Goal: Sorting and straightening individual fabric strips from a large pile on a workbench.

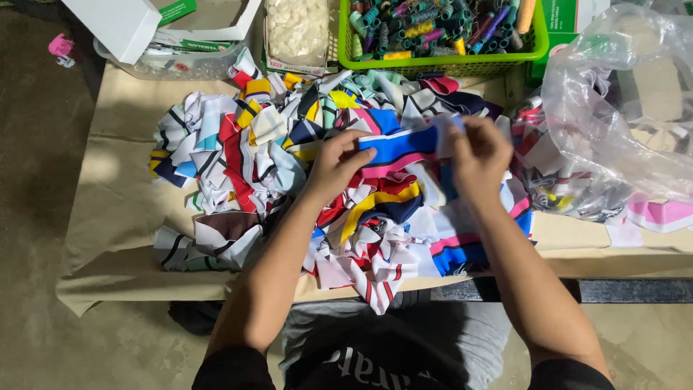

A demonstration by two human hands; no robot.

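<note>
Over table (115,217), blue strip (401,148) between hands.

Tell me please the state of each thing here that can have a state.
Blue striped cloth piece: held stretched between both hands.
Left hand: gripping the piece's left end.
Right hand: pinching its right end.
Pile of cloth pieces: loose, heaped.
Green basket: full of thread spools.
Clear plastic bag: partly filled, crumpled.
White box: open.

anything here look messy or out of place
Yes: the striped fabric scraps lie in a loose heap, some hanging over the table's front edge. Both hands hold a blue striped piece.
</note>
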